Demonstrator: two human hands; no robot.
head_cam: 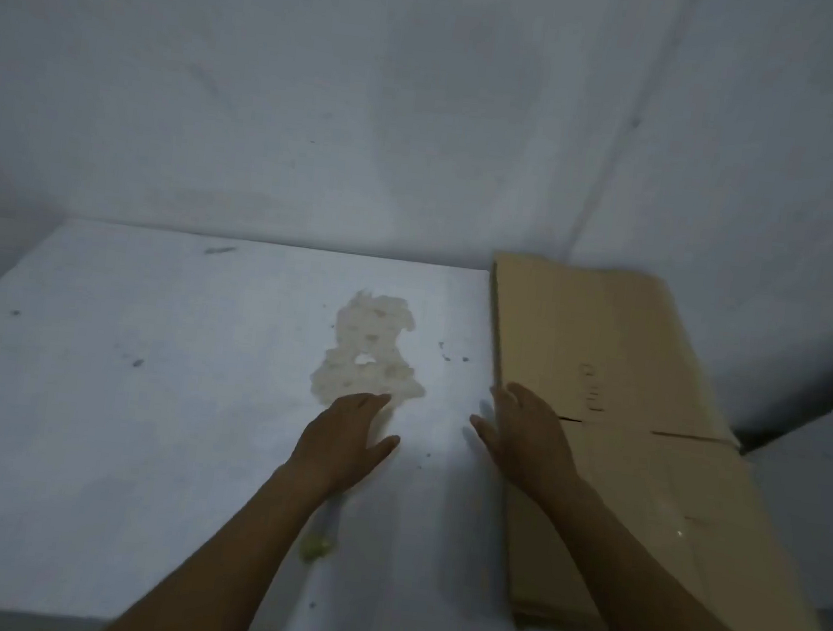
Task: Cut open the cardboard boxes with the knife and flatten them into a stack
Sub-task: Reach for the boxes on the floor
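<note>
Two bare forearms reach in from the near edge of the white tabletop (114, 386). Just beside the left forearm, and partly hidden under it, lies the knife (317, 547). It is blurred, with a yellow-green end toward the person and a slim grey length running away under the wrist. No hand holds it.

Further in, the left hand (347, 436) is spread palm down over the middle of the tabletop. Its fingers are straight, its thumb is out to the right, and it holds nothing. I cannot tell whether it touches the surface.

Near it on the right, the right hand (527, 440) is also flat with its fingers extended. It lies across the left edge of the stack of flattened cardboard boxes (655, 371), with its thumb spread out over bare tabletop, and it grips nothing.

The brown stack lies on the right side of the tabletop and runs from the near edge to the far edge. Several layers show along its near end and its left side. Faint marks on the top sheet are too blurred to read.

Beyond the left fingertips, a rough off-white patch (370, 341) sits on the tabletop, with a few dark specks scattered around it. A plain white wall (324, 100) stands behind the far edge.
</note>
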